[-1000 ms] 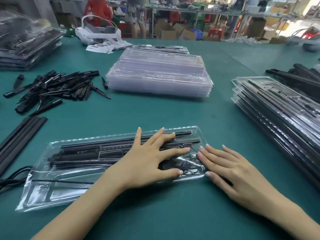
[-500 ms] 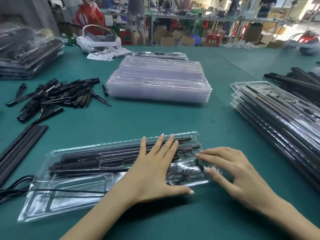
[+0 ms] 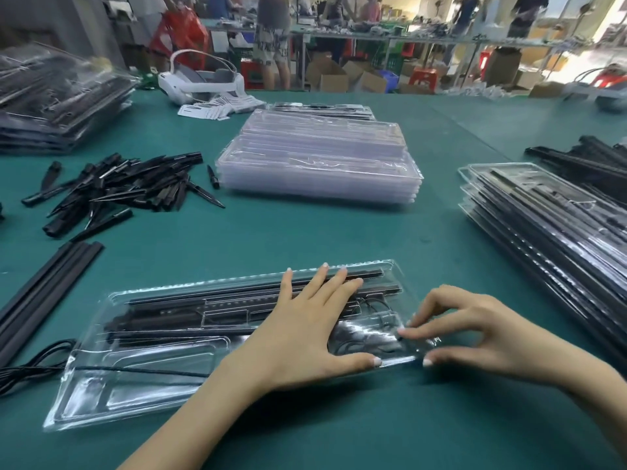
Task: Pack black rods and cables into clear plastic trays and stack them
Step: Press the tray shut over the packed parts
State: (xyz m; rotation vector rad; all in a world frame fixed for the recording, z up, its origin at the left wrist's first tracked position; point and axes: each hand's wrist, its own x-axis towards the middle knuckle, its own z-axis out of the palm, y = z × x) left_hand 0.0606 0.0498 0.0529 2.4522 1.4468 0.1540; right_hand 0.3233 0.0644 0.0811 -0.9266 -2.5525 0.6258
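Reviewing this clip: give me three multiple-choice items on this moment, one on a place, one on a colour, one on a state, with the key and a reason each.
1. Where is the stack of empty clear trays?
A. Beyond the tray being packed, mid-table
B. On the floor
C. Under the left hand

2. What colour is the table surface?
A. White
B. Green
C. Red

3. How does the left hand lie?
A. Clenched in a fist
B. Lifted off the table
C. Flat with straight fingers on the tray

Key:
1 A, the stack sits farther up the table than the working tray.
2 B, green shows between all items.
3 C, the palm lies on the clear lid, while the right hand pinches the tray's end.
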